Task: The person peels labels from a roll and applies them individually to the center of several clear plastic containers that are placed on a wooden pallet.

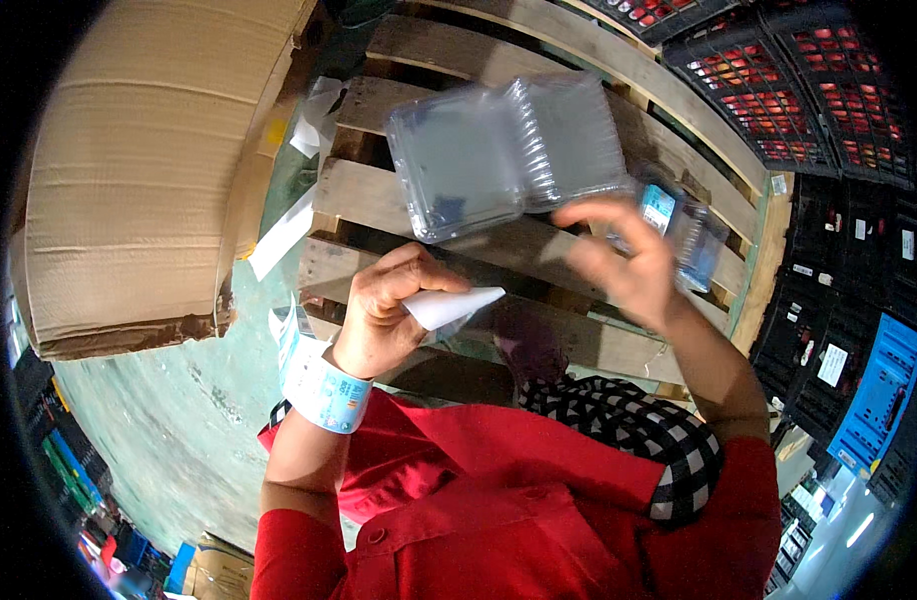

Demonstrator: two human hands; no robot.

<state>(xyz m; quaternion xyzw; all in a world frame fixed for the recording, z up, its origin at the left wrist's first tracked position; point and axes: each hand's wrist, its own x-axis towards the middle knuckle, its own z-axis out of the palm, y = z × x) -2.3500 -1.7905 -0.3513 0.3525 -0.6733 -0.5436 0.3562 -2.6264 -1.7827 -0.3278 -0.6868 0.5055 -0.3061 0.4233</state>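
My left hand [387, 311] pinches a folded piece of white paper [455, 304], and something clear shows just beneath it. Around my left wrist loops a strip of printed labels [327, 394] in pale blue and white. Blurred by motion, my right hand [627, 262] hovers over the wooden pallet with its fingers apart; I see nothing in it. Just beyond it lies a nested stack of clear plastic clamshell containers [458, 165], opened out flat. To its right are more clear containers [697, 247], one bearing a blue-and-white label [657, 208] and partly hidden by the hand.
The slatted wooden pallet [383, 180] has gaps between its boards. A large cardboard box [143, 172] stands at left. Black plastic crates [751, 97] with red contents line the right, beside a blue crate [878, 397]. White paper strips [282, 236] lie near the box.
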